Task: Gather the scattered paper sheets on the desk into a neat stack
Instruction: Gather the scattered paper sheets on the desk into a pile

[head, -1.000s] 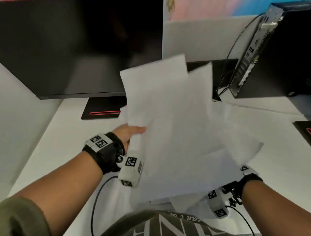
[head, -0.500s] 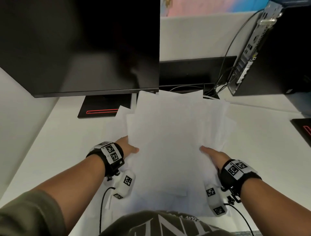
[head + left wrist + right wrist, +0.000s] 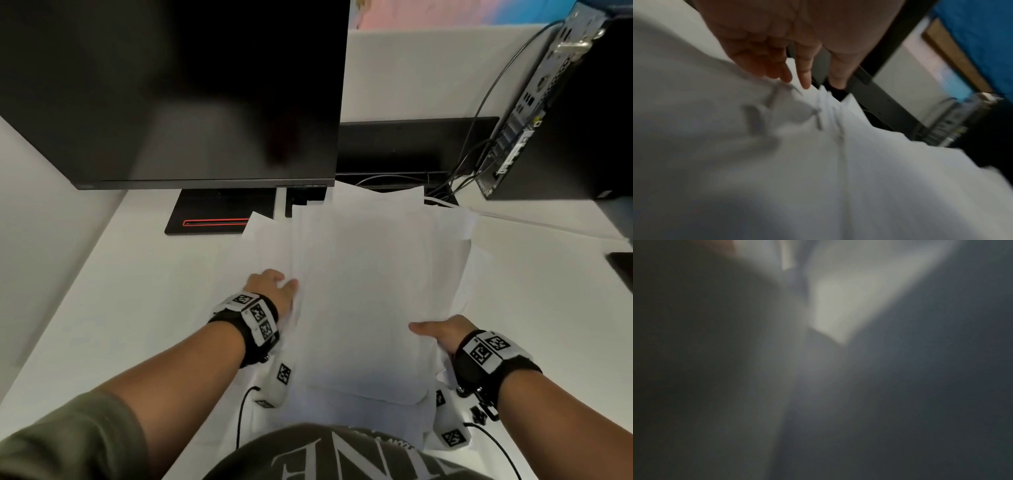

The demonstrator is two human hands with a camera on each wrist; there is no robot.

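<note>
Down on the white bench (image 3: 102,308), the left hand (image 3: 272,287) rests at the left edge of the loose pile of white paper sheets (image 3: 363,294), its fingers (image 3: 804,71) stretched out nearly straight and slightly spread, tips touching the paper rather than curling round it, as the left wrist view shows despite its blur. The right hand (image 3: 442,334) lies at the pile's right edge, thumb laid flat on top of the uppermost sheet and pointing inward; its other fingers are hidden beneath or behind the paper, so whether they pinch the sheets cannot be told, and the right wrist view is too dark and blurred to help. The sheets lie between the two hands in the middle of the bench, directly ahead of the person's body, overlapping but not squared: corners and edges stick out on the left, the right and the far side, and the nearest edges reach the person's dark green shirt (image 3: 325,455). The far edge of the pile lies just beside the black monitor stand with a red stripe (image 3: 219,219) and below the large dark monitor (image 3: 171,92). A black computer tower (image 3: 565,113) stands at the right rear with cables (image 3: 479,113) running down behind the paper.
</note>
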